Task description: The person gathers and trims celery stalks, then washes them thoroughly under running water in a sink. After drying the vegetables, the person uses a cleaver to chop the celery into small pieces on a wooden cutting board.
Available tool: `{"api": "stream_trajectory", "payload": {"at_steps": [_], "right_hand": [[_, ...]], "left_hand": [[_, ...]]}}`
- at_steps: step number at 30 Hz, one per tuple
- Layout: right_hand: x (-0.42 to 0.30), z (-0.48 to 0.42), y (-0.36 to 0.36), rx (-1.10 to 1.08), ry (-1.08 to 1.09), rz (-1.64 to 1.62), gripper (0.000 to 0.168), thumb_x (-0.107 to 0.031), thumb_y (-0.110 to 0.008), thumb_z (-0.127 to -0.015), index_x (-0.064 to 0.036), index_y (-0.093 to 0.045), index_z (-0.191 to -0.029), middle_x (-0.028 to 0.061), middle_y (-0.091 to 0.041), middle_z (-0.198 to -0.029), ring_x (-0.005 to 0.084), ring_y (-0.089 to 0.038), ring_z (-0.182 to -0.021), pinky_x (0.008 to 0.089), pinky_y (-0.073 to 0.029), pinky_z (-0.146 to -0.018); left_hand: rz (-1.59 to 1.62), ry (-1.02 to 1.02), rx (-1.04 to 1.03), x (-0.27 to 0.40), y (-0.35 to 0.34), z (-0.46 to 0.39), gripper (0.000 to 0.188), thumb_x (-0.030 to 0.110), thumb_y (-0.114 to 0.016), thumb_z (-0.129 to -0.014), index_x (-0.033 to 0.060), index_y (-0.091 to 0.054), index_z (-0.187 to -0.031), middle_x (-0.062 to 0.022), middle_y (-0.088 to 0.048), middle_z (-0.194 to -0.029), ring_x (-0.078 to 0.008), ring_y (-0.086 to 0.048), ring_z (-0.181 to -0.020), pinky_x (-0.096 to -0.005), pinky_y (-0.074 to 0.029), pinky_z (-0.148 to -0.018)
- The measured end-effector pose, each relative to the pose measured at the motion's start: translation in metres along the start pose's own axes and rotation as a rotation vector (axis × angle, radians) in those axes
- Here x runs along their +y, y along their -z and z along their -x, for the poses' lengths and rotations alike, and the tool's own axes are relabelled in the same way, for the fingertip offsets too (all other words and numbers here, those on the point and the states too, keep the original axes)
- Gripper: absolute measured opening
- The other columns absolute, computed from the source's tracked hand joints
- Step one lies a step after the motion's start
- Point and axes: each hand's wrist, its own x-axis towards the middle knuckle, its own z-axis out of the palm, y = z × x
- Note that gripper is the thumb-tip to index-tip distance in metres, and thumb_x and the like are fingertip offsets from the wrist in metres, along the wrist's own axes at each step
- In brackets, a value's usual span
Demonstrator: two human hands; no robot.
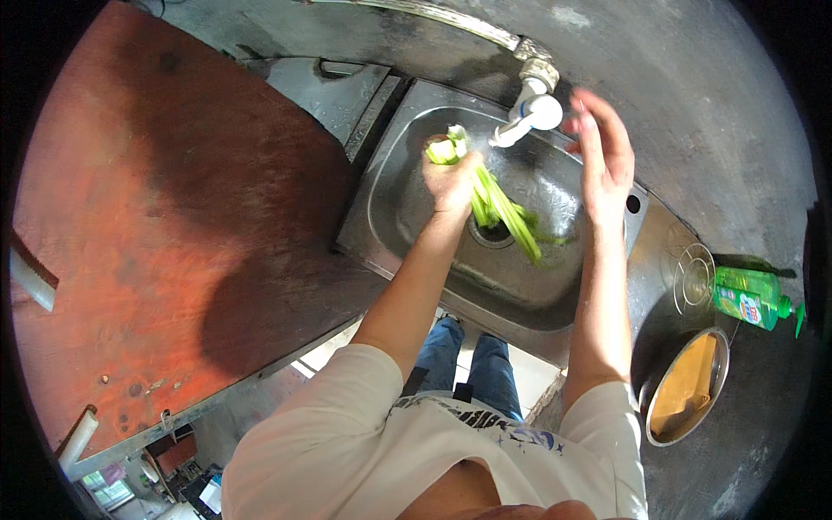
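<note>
My left hand (452,179) is closed around a bunch of green leafy stalks (504,201), perhaps celery, over a stainless steel sink (520,279). Their pale cut ends stick up past my fingers, and the other ends hang down past the drain (493,234). A white plastic faucet (536,114) juts from the wall just right of the stalks, with what looks like water spraying at its spout. My right hand (601,156) is raised beside the faucet, fingers apart and slightly curled, holding nothing.
A reddish wooden board (260,227) covers the left side. To the sink's right are a wire rack (692,279), a green pump bottle of dish soap (747,299) and a round metal bowl (718,403). A pipe (448,16) runs along the wall behind the sink.
</note>
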Motion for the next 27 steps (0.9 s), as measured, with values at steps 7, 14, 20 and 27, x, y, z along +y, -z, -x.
{"api": "stream_trajectory", "payload": {"at_steps": [7, 14, 20, 27], "right_hand": [[-0.016, -0.041, -0.013, -0.717, -0.001, 0.060, 0.019, -0.018, -0.054, -0.084, -0.005, -0.062, -0.096, 0.0011, -0.059, -0.092, 0.0092, -0.053, -0.084, 0.0245, -0.043, -0.075], [-0.030, -0.038, -0.012, -0.897, -0.094, -0.205, 0.032, -0.008, -0.069, -0.071, -0.009, -0.059, -0.101, -0.0041, -0.056, -0.086, 0.0054, -0.050, -0.078, 0.0197, -0.042, -0.072], [-0.024, -0.035, -0.011, -0.944, -0.101, -0.109, 0.028, -0.009, -0.071, -0.070, -0.009, -0.059, -0.094, -0.0047, -0.056, -0.085, 0.0050, -0.050, -0.079, 0.0201, -0.042, -0.070], [-0.042, -0.029, -0.010, -0.864, 0.090, 0.068, 0.023, -0.018, -0.070, -0.070, -0.006, -0.060, -0.086, 0.0016, -0.059, -0.078, 0.0093, -0.054, -0.072, 0.0240, -0.043, -0.063]], "left_hand": [[0.112, 0.200, -0.184, 0.000, -0.002, 0.008, 0.037, -0.008, -0.064, -0.065, 0.0036, -0.049, -0.097, -0.0043, -0.056, -0.082, -0.0140, -0.056, -0.068, -0.0257, -0.047, -0.060], [0.028, -0.056, -0.044, 0.011, 0.023, -0.016, 0.048, -0.007, -0.065, -0.061, 0.0068, -0.044, -0.102, -0.0036, -0.050, -0.091, -0.0131, -0.052, -0.078, -0.0275, -0.046, -0.066], [-0.092, -0.062, 0.161, 0.031, 0.036, 0.001, 0.050, -0.003, -0.067, -0.063, 0.0009, -0.042, -0.106, -0.0073, -0.050, -0.093, -0.0157, -0.053, -0.083, -0.0293, -0.044, -0.073], [-0.332, -0.241, 0.273, 0.066, 0.016, 0.025, 0.046, 0.002, -0.073, -0.059, 0.0061, -0.045, -0.095, -0.0036, -0.050, -0.088, -0.0138, -0.051, -0.079, -0.0264, -0.043, -0.070]]}}
